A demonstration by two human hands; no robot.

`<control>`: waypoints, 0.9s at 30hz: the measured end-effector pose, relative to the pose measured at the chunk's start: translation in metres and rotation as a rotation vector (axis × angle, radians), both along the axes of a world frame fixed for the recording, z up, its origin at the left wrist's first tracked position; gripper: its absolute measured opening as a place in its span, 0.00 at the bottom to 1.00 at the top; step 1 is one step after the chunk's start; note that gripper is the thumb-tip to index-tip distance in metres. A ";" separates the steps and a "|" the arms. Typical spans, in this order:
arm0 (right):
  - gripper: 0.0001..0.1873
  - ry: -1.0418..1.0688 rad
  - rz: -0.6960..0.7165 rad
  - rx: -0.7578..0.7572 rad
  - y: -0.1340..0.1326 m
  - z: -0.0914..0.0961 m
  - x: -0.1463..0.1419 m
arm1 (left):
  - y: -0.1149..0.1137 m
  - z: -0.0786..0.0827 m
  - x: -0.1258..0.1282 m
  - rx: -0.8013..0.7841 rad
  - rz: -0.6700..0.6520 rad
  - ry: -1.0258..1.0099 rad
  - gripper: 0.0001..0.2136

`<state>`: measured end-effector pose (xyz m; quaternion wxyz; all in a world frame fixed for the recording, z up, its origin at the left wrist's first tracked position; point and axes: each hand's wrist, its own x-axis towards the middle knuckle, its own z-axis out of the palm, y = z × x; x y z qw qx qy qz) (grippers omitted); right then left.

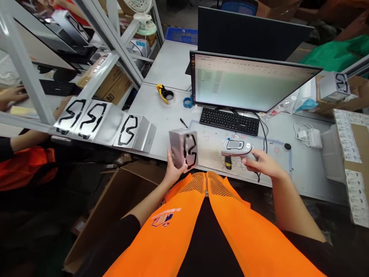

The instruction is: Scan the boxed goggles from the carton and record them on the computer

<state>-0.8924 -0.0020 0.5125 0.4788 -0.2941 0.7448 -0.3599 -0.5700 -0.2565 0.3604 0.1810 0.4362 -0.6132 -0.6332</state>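
Hands are both occupied at the near edge of the flat grey counter (161, 115). The left hand (172, 172) grips a small silver-grey cardboard box printed with a black eyewear outline (183, 149), held upright. The right hand (263, 163) is closed around a grey-and-white handheld scanner (236, 147), just beside the box. Farther back lie a black keyboard (229, 120) and, behind it, a black-framed flat monitor (248, 82).

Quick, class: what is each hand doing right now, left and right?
Left hand: closed around a silver box printed with a glasses outline.
Right hand: closed on a handheld scanner.
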 end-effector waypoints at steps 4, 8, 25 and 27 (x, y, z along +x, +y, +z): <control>0.23 0.202 0.199 -0.101 -0.021 0.003 0.025 | 0.007 0.030 -0.031 0.663 0.231 0.369 0.31; 0.16 0.301 0.272 -0.090 -0.031 -0.006 0.053 | -0.003 0.039 -0.042 0.754 0.324 0.445 0.23; 0.32 0.582 0.013 -0.006 -0.018 -0.079 0.036 | -0.031 0.048 -0.015 0.326 0.291 0.134 0.40; 0.36 0.659 -0.075 0.087 -0.008 -0.109 0.021 | -0.056 0.070 0.007 -0.052 0.214 -0.015 0.42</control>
